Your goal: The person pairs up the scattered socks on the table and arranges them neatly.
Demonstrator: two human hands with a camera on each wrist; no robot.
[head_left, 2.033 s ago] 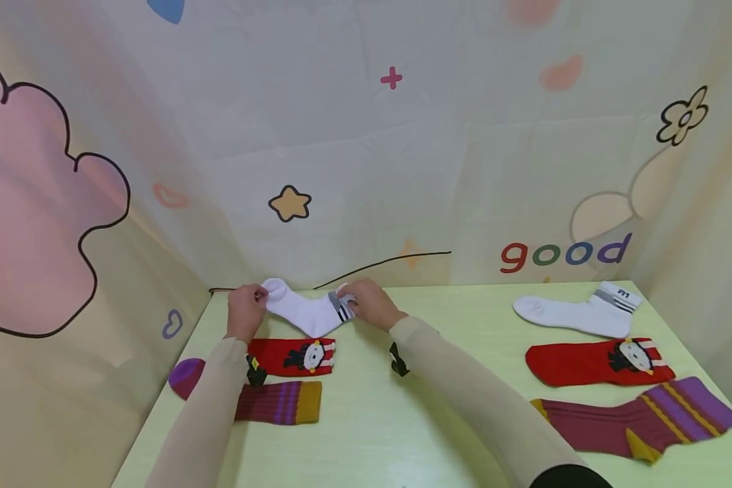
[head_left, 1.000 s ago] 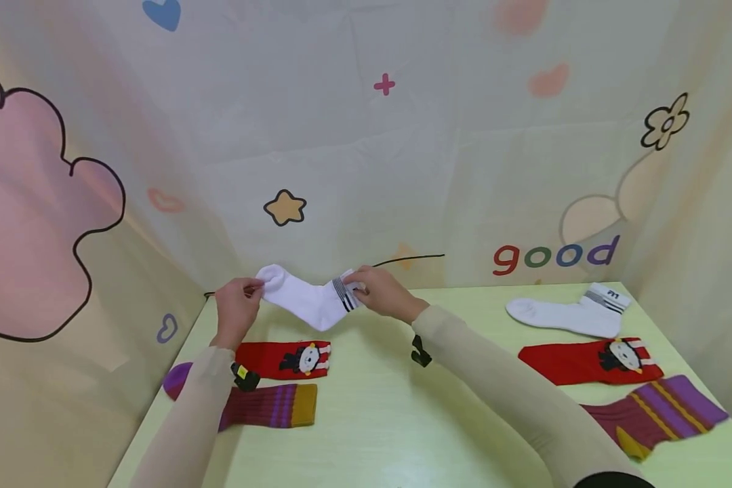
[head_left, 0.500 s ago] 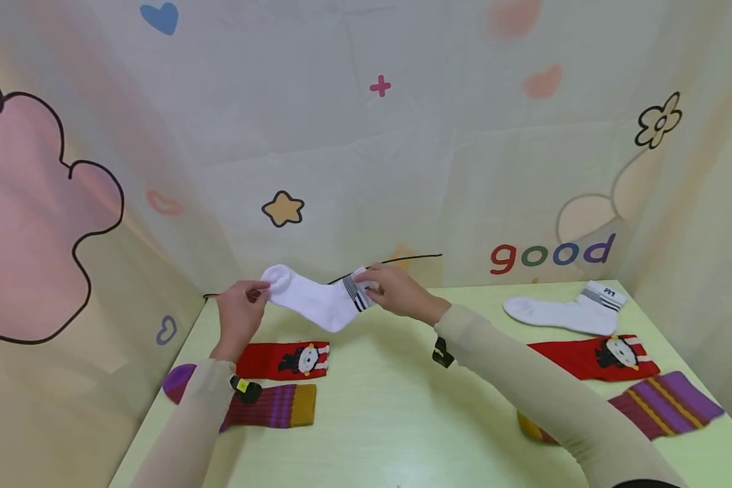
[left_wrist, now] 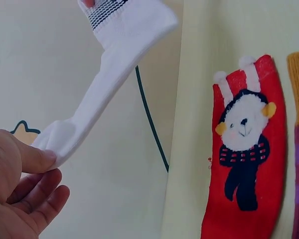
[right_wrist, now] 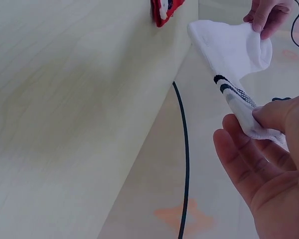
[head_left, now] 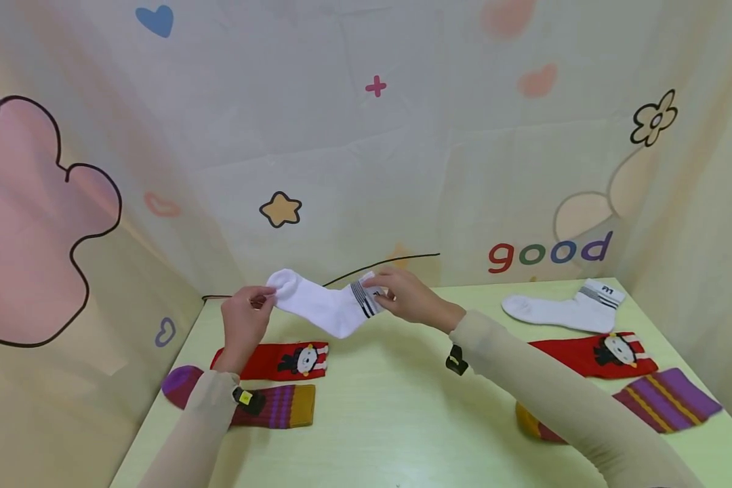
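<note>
A white ankle sock with black stripes at its cuff is stretched in the air between both hands, over the back left of the table. My left hand pinches its toe end between thumb and fingers, as the left wrist view also shows. At the cuff, my right hand pinches the sock's edge; the thumb lies on top in the right wrist view. Below the held sock lies a red sock with a bear face, partly hidden by the left wrist. Nearer still is a maroon sock with a mustard cuff.
On the right side of the table lie a white striped sock, a red bear sock and a maroon-purple sock, the last two partly covered by the right sleeve. A printed curtain hangs along the table's back edge.
The white sock has been lifted off the table's back left, then carried slightly right and a little lower. Both hands keep their pinch on it. The head view has shifted slightly.
</note>
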